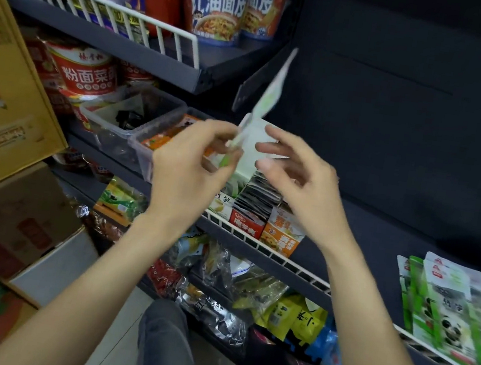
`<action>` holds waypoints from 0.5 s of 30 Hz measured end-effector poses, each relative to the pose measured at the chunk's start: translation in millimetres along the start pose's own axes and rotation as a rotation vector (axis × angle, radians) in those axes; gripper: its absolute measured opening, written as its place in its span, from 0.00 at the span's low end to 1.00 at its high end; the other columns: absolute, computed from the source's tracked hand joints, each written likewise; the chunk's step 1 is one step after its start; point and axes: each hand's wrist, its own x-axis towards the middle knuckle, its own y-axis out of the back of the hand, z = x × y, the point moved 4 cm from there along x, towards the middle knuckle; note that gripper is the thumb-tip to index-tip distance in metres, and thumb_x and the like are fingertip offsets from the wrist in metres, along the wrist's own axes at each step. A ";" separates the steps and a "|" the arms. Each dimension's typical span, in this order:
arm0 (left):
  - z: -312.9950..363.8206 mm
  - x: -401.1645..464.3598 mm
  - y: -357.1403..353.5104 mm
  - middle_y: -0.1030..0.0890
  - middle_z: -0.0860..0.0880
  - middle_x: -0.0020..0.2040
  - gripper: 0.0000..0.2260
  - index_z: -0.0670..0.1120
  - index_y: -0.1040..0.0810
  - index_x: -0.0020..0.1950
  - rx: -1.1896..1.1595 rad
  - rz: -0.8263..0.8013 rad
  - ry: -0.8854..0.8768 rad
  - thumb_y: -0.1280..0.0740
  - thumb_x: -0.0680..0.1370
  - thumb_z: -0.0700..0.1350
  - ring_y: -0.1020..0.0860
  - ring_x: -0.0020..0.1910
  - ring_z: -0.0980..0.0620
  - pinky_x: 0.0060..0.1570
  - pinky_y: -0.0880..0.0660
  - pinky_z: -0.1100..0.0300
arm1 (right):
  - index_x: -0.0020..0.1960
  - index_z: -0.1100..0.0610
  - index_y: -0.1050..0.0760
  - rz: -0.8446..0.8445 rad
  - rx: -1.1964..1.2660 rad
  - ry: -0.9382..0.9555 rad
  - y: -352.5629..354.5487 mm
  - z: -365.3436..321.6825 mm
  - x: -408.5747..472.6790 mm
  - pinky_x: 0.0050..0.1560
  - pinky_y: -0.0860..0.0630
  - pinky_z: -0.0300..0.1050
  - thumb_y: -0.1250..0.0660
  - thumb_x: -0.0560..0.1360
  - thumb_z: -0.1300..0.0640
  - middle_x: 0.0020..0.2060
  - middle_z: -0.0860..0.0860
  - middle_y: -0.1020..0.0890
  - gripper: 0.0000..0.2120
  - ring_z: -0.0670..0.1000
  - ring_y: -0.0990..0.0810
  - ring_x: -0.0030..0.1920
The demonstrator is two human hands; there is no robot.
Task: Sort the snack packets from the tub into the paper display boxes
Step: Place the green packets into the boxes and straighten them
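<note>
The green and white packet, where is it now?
In the head view, centre: the left hand pinches the packet upright above the paper boxes, beside the right hand.

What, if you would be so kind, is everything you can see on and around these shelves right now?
snack packet: one, white and green, blurred, pinched by left hand.
clear tubs: two, middle shelf, left of hands.
paper display boxes: about three, red, orange, white, behind the wire rail.
panda packets: several, green and white, shelf at right.
noodle cups: two, red and blue, top shelf.
cardboard cartons: several, yellow and brown, left.
left hand: one, fingers curled on the packet.
right hand: one, open, holding nothing.
</note>
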 end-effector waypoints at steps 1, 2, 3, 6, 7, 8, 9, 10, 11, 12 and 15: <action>8.8 -2.0 -10.1 0.19 0.50 0.44 0.08 0.42 0.20 0.52 0.060 -0.009 -0.069 0.29 0.73 0.38 0.22 0.41 0.56 0.38 0.26 0.66 | 0.60 0.46 0.27 -0.015 0.011 -0.004 1.4 -6.6 -6.7 0.52 0.24 0.36 0.29 0.73 0.52 0.52 0.44 0.18 0.16 0.42 0.19 0.52; 15.6 -3.7 -20.3 0.19 0.48 0.45 0.09 0.42 0.20 0.53 0.109 -0.018 -0.109 0.30 0.73 0.38 0.22 0.43 0.54 0.39 0.25 0.64 | 0.58 0.48 0.26 0.003 0.002 -0.018 3.8 -7.8 -9.7 0.51 0.23 0.37 0.29 0.72 0.50 0.51 0.45 0.18 0.16 0.42 0.18 0.50; 20.2 -5.1 -30.4 0.19 0.48 0.47 0.11 0.42 0.20 0.54 0.149 -0.032 -0.126 0.31 0.72 0.39 0.22 0.45 0.52 0.41 0.25 0.61 | 0.55 0.52 0.25 0.058 -0.003 -0.052 8.9 -4.8 -8.8 0.49 0.22 0.40 0.29 0.72 0.50 0.47 0.47 0.17 0.13 0.44 0.18 0.48; 17.2 -9.0 -59.9 0.21 0.49 0.59 0.23 0.44 0.24 0.64 0.204 -0.221 -0.162 0.29 0.69 0.45 0.26 0.58 0.50 0.56 0.29 0.58 | 0.46 0.61 0.22 0.297 -0.083 -0.118 32.3 13.4 4.6 0.41 0.21 0.53 0.33 0.76 0.53 0.38 0.56 0.17 0.10 0.55 0.18 0.39; 11.2 -10.6 -66.8 0.23 0.49 0.63 0.27 0.45 0.26 0.67 0.201 -0.316 -0.164 0.28 0.69 0.48 0.28 0.62 0.50 0.62 0.31 0.55 | 0.43 0.58 0.21 0.346 -0.127 -0.117 39.5 20.7 10.9 0.38 0.21 0.48 0.35 0.77 0.55 0.35 0.54 0.18 0.08 0.51 0.19 0.35; 2.2 -11.8 -70.4 0.25 0.50 0.66 0.30 0.46 0.28 0.69 0.194 -0.393 -0.140 0.27 0.69 0.51 0.29 0.65 0.50 0.65 0.33 0.53 | 0.39 0.53 0.23 0.377 -0.179 -0.116 44.8 26.2 17.8 0.34 0.24 0.42 0.35 0.77 0.57 0.32 0.50 0.20 0.08 0.44 0.21 0.31; -8.5 -12.2 -70.7 0.26 0.49 0.67 0.31 0.47 0.29 0.70 0.188 -0.441 -0.094 0.28 0.70 0.54 0.30 0.66 0.49 0.66 0.34 0.50 | 0.37 0.49 0.25 0.397 -0.232 -0.120 48.3 33.0 26.4 0.32 0.26 0.39 0.35 0.77 0.58 0.31 0.47 0.21 0.11 0.41 0.23 0.28; -20.6 -12.3 -68.4 0.26 0.49 0.67 0.31 0.47 0.30 0.71 0.189 -0.469 -0.037 0.29 0.71 0.57 0.31 0.67 0.49 0.67 0.34 0.49 | 0.37 0.48 0.26 0.406 -0.265 -0.121 49.4 39.8 35.4 0.33 0.25 0.40 0.35 0.77 0.57 0.31 0.47 0.21 0.11 0.41 0.22 0.28; -34.2 -12.8 -64.9 0.26 0.48 0.67 0.31 0.47 0.31 0.71 0.213 -0.492 0.020 0.32 0.72 0.60 0.31 0.67 0.48 0.67 0.35 0.49 | 0.38 0.50 0.25 0.409 -0.271 -0.126 47.6 49.0 44.3 0.36 0.22 0.45 0.34 0.77 0.57 0.33 0.49 0.19 0.09 0.43 0.19 0.30; -47.7 -13.5 -61.3 0.26 0.47 0.67 0.33 0.47 0.31 0.71 0.262 -0.528 0.065 0.36 0.72 0.64 0.31 0.67 0.47 0.67 0.36 0.49 | 0.40 0.52 0.23 0.401 -0.267 -0.132 43.1 57.2 52.9 0.39 0.20 0.50 0.34 0.76 0.57 0.35 0.50 0.18 0.06 0.47 0.18 0.33; -75.3 -18.9 -56.5 0.27 0.49 0.68 0.38 0.49 0.29 0.70 0.424 -0.712 0.077 0.48 0.69 0.73 0.32 0.69 0.48 0.68 0.40 0.50 | 0.51 0.56 0.20 0.356 -0.264 -0.133 18.5 76.5 74.9 0.40 0.19 0.57 0.33 0.75 0.58 0.40 0.49 0.17 0.06 0.52 0.17 0.38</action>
